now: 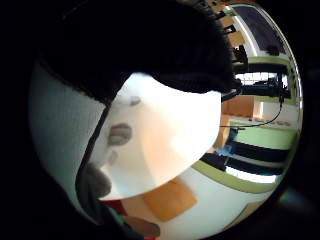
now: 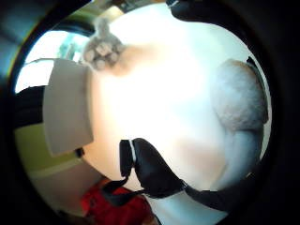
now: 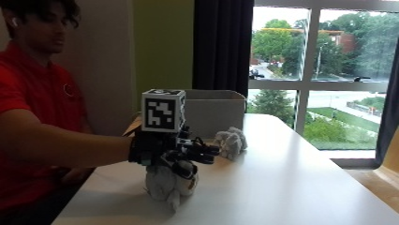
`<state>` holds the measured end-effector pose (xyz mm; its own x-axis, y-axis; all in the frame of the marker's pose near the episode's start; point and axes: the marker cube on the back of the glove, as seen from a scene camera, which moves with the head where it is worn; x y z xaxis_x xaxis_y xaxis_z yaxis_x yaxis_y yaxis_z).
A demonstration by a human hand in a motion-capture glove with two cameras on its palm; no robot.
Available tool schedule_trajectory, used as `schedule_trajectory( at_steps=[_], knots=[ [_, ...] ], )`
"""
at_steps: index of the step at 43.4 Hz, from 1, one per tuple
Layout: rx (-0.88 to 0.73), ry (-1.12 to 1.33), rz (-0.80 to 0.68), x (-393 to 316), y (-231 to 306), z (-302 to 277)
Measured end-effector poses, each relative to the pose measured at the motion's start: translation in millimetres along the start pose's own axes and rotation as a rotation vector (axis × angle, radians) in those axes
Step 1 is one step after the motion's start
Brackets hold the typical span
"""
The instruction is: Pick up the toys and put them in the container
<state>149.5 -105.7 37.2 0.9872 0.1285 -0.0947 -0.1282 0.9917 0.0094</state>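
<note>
A pale grey-white plush toy (image 3: pixel 167 185) stands on the white table (image 3: pixel 280 187) near its front left. My gloved right hand (image 3: pixel 178 153) sits on top of it and grips its upper part, fingers curled over the side. Its fuzzy fabric (image 2: pixel 239 101) lies close against the palm, and it also fills one side of the little finger side view as a plush toy (image 1: pixel 57 130). A second grey plush toy (image 3: pixel 231 142) lies farther back on the table, apart from the hand. The grey box container (image 3: pixel 212 110) stands behind it, open at the top.
The container (image 2: pixel 65 108) and the second plush toy (image 2: pixel 103 48) show across bare table (image 2: pixel 164 84) in the thumb side view. A large window is behind the table. The person's red-sleeved arm reaches in from the left.
</note>
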Motion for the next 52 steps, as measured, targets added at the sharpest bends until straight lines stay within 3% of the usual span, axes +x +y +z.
schedule_trajectory(
  at_steps=[11, 31, 52],
  knots=[
    [-0.042, -0.028, 0.074, 21.1, 3.9, 20.1],
    [-0.24, -0.044, 0.044, 28.2, 20.7, 38.7],
    [-0.216, 0.14, 0.106, 18.1, 16.6, 32.0]
  ],
)
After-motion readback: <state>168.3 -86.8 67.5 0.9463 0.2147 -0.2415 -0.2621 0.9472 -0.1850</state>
